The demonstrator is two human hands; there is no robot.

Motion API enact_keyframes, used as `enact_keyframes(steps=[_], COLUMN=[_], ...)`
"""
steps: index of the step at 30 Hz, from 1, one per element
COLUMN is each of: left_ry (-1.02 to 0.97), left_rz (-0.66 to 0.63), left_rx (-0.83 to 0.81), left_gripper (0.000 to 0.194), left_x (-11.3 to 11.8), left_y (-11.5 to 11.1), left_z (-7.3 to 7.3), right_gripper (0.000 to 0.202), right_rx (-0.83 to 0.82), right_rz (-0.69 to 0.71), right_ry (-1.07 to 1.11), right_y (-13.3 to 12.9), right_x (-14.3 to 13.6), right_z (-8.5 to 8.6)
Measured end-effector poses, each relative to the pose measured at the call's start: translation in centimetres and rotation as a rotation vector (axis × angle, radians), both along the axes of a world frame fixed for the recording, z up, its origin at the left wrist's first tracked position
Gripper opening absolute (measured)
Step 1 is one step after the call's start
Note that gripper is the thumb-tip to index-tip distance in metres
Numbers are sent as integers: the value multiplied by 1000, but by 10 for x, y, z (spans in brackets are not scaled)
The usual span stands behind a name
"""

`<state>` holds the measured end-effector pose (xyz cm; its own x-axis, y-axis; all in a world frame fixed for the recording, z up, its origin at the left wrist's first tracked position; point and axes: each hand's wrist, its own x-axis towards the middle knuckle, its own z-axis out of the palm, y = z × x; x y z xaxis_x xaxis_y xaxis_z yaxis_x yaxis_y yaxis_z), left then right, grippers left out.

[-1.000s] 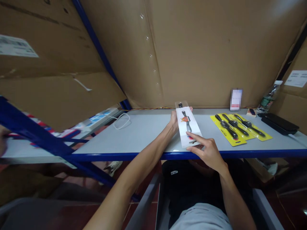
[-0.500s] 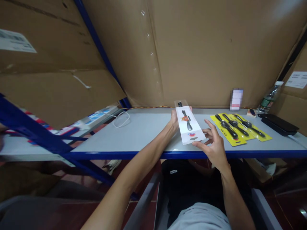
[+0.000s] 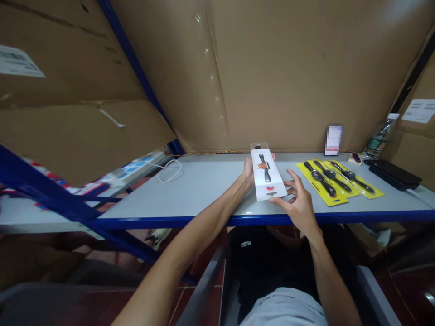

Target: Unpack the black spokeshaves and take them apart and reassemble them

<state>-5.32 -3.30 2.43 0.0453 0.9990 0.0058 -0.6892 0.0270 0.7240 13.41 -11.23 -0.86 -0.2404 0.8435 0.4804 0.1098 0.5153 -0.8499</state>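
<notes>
The left hand (image 3: 249,167) stayed wrapped around the upper part of the white package (image 3: 268,176), above the tabletop (image 3: 204,185). The right hand (image 3: 301,206) had lifted its index finger off the printed face, digits spread around the lower right corner, grip unclear. Yellow packs (image 3: 340,182) lay unmoved.

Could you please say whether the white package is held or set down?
Held: the left hand wraps behind the package, showing at both sides.

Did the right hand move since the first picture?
Yes. The right hand has shifted: its pointing finger went right, closer to the yellow packs, and farther from the table's blue edge.
</notes>
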Motion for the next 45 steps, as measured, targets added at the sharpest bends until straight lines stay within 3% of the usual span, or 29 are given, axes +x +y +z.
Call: enact_keyframes(steps=[13, 19, 29, 33, 39, 42, 45], left_ry=[-75, -94, -108, -100, -80, 69, 347], left_rz=[-98, -75, -98, -60, 21, 93, 224], left_rx=[-48, -81, -79, -68, -113, -137, -160], left_gripper=[42, 42, 37, 34, 32, 29, 23], left_x=[20, 29, 24, 25, 1, -18, -28], left_y=[2, -1, 5, 10, 28, 42, 52], left_z=[-3, -2, -4, -3, -10, -17, -23], right_gripper=[90, 90, 87, 77, 35, 29, 26], right_rx=[-6, -21, -24, 45, 137, 192, 241], right_rz=[-141, -151, -107, -161, -242, -297, -352], right_ry=[-41, -10, -54, -63, -10, 5, -41], right_y=[15, 13, 19, 1, -43, -53, -61], right_x=[-6, 0, -4, 15, 54, 65, 71], right_z=[-9, -7, -11, 6, 34, 37, 39])
